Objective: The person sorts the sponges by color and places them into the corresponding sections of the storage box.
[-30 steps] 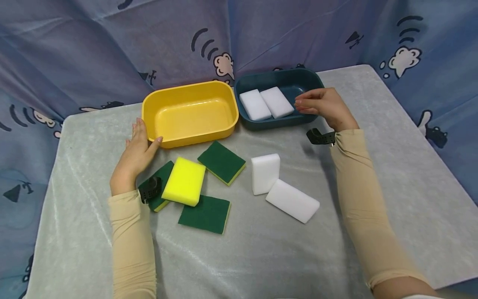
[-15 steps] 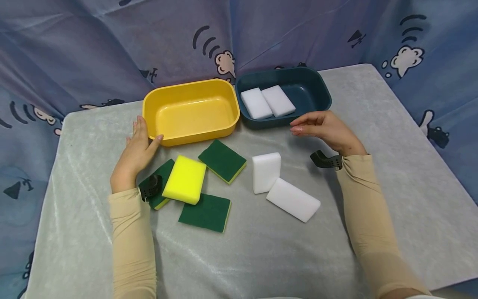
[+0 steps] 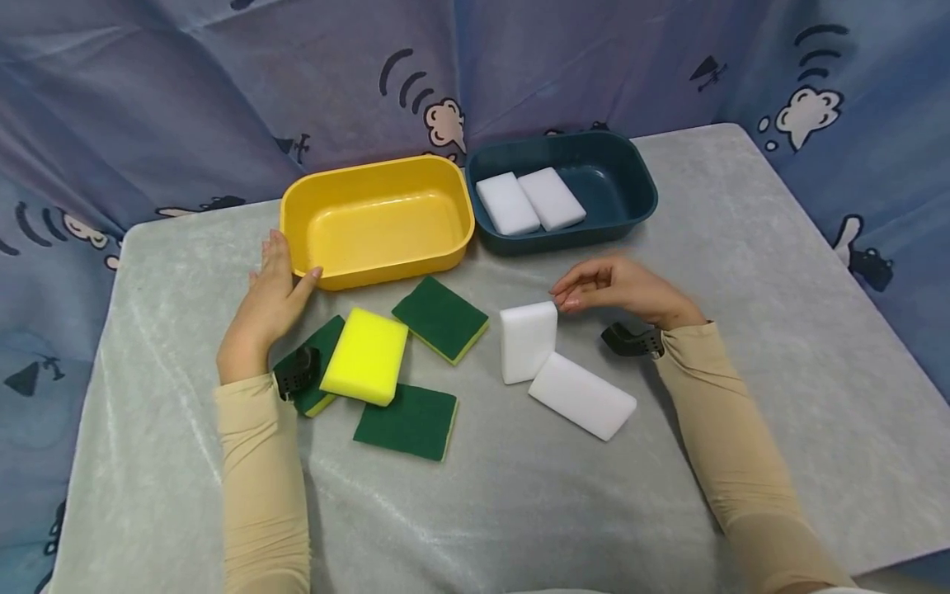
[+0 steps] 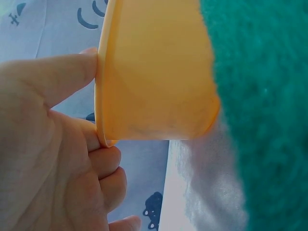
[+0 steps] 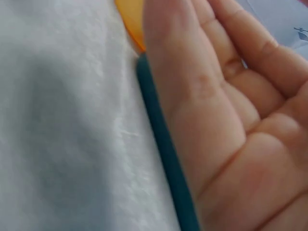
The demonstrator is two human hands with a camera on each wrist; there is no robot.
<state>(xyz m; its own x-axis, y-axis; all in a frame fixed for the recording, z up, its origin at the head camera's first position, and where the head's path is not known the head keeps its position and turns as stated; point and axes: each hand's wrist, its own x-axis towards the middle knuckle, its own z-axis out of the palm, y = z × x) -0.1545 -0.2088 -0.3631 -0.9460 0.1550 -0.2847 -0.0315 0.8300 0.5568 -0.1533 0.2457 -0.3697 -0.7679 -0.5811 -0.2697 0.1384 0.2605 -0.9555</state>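
With fingers extended, my left hand [image 3: 263,309] rests against the near left corner of a yellow plastic bin [image 3: 401,272]; in the left wrist view the thumb touches its rim [image 4: 99,96]. Just above an upright white sponge [image 3: 529,346] hovers my right hand [image 3: 623,289], fingers loosely bent, nothing held. Another white sponge [image 3: 582,398] leans against its base. Inside the dark teal bin [image 3: 579,239] lie two white sponges [image 3: 508,204]. A scouring sponge, yellow side up [image 3: 366,357], overlaps two green-topped ones [image 3: 408,422]; a third green-topped sponge [image 3: 441,320] lies behind.
Both bins stand side by side at the back of a table with a grey cloth [image 3: 490,511]. A blue patterned curtain [image 3: 356,82] hangs behind and along the sides. Each wrist wears a black strap [image 3: 631,340].
My right hand has left the teal bin and moved toward me and slightly left, to the upright white sponge. My left hand stays at the yellow bin.
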